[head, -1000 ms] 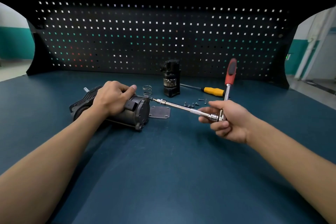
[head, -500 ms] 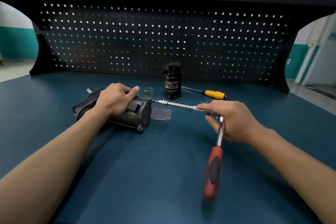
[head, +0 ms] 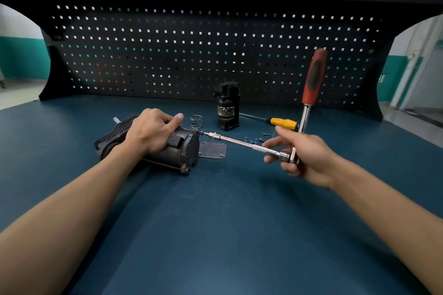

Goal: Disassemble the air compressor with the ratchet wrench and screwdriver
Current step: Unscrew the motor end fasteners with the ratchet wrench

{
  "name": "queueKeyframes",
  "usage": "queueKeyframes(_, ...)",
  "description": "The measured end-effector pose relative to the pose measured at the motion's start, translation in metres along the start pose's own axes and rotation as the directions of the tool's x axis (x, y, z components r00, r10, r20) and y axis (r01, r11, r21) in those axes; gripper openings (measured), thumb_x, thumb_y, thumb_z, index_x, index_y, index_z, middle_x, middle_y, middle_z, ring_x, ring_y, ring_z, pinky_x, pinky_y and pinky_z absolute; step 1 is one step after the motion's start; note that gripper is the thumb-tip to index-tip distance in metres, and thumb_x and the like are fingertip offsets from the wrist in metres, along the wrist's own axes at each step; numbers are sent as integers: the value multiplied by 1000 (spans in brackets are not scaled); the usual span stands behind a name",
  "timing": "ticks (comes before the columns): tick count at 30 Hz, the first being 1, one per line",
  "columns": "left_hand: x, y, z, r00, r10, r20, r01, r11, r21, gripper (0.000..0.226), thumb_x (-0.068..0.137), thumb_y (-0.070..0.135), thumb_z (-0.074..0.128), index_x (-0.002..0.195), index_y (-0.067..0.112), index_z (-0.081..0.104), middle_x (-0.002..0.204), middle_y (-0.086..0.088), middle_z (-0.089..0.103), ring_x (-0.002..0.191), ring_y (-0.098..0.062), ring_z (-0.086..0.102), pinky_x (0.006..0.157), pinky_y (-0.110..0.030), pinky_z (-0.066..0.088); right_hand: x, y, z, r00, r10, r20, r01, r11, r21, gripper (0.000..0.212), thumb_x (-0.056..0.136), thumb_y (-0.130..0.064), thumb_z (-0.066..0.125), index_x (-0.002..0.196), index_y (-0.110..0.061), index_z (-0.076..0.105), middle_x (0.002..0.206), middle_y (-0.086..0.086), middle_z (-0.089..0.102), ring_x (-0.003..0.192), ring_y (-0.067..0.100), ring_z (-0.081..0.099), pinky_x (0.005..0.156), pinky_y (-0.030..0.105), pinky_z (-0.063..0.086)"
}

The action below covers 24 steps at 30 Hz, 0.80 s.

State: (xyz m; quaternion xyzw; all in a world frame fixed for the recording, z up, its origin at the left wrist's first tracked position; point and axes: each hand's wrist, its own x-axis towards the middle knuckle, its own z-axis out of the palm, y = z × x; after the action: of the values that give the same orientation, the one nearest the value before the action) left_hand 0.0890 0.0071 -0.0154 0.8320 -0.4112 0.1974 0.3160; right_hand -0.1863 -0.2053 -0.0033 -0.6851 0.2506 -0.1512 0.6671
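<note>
Fingers: the left hand wraps over the top of the compressor, thumb laid along its upper edge; the right hand pinches the head of the ratchet wrench, fingers half curled, index finger stretched out along the extension bar.
Compressor: lies on its side on the blue bench, left of centre, round end cap facing right.
Wrench: red handle stands nearly upright; the bar's tip meets a fastener at the top of the end cap.
Loose parts: a spring, a flat plate, small screws and a black part stand just beyond the compressor.
Screwdriver: the yellow-handled screwdriver lies behind the right hand.
Handling: the compressor looks like heavy, rigid metal (likely to roll when torque comes on), so I judge a firm press from above on the ribbed body the best hold.
Risk: the long thin bar may slip off the fastener if tilted.
</note>
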Motion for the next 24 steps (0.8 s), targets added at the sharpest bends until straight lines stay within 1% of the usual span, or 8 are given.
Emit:
queueKeyframes(3, -1, 2, -1, 1000, 10, 13, -10, 1000, -4, 72, 84, 68, 31, 69, 8, 69, 78, -24, 67, 78, -39, 60, 70, -45, 50, -2, -3, -1, 976, 184, 117, -207, 952, 227, 54, 101, -51, 44, 84, -9, 74, 81, 16, 72, 34, 8, 35, 33, 16, 24)
queueKeyframes(6, -1, 1, -2, 1000, 18, 7, -18, 1000, -12, 74, 82, 71, 29, 69, 11, 69, 76, -25, 65, 77, -39, 59, 70, -44, 49, 1, -2, -3, 958, 230, 173, -273, 916, 295, 51, 104, -45, 40, 88, -8, 71, 81, 15, 72, 32, 7, 34, 30, 15, 24)
queueKeyframes(9, 0, 0, -1, 1000, 21, 0, -21, 1000, -5, 82, 81, 72, 28, 76, 2, 71, 75, -22, 66, 78, -38, 60, 72, -45, 51, 4, 4, -2, 988, 138, 62, -144, 983, 111, 41, 105, -40, 42, 96, -10, 68, 82, 17, 74, 35, 11, 37, 34, 19, 27)
queueKeyframes(12, 0, -1, -1, 999, 29, 20, -29, 1000, 10, 70, 92, 66, 36, 82, 9, 75, 77, -13, 69, 83, -33, 62, 77, -43, 52, 9, 13, -4, 987, -153, -42, 142, 969, -203, 41, 107, -38, 42, 95, -11, 70, 80, 14, 75, 39, 15, 43, 39, 22, 33)
queueKeyframes(15, -1, -3, -2, 995, 29, 90, -31, 999, 14, 52, 102, 57, 36, 89, 27, 77, 86, 0, 73, 90, -26, 63, 79, -38, 49, 11, 18, -11, 879, -475, 42, 431, 753, -497, 33, 106, -29, 48, 84, -24, 72, 74, -2, 73, 48, 9, 50, 48, 22, 41)
queueKeyframes(19, 0, -3, -4, 984, 55, 171, -66, 996, 61, 52, 103, 59, 27, 102, 37, 74, 101, 6, 74, 100, -23, 63, 80, -36, 44, 8, 17, -19, 578, -734, 358, 578, 58, -814, 18, 97, -19, 57, 104, -29, 70, 85, -11, 68, 75, 13, 63, 64, 36, 54)
queueKeyframes(21, 0, -3, -2, 987, 42, 152, -55, 995, 81, 55, 102, 61, 27, 101, 34, 75, 100, 3, 74, 100, -26, 63, 81, -37, 46, 4, 15, -20, 520, -742, 422, 574, -62, -817, 26, 91, -17, 63, 116, -21, 69, 87, -9, 67, 76, 21, 64, 60, 42, 55)
queueKeyframes(24, -1, -2, 1, 999, 9, 48, -12, 998, 68, 54, 100, 61, 35, 92, 30, 77, 89, 0, 73, 93, -29, 63, 76, -38, 46, 0, 14, -19, 519, -740, 428, 560, -84, -824, 38, 84, -8, 73, 120, -21, 69, 86, -7, 66, 75, 24, 63, 58, 45, 56)
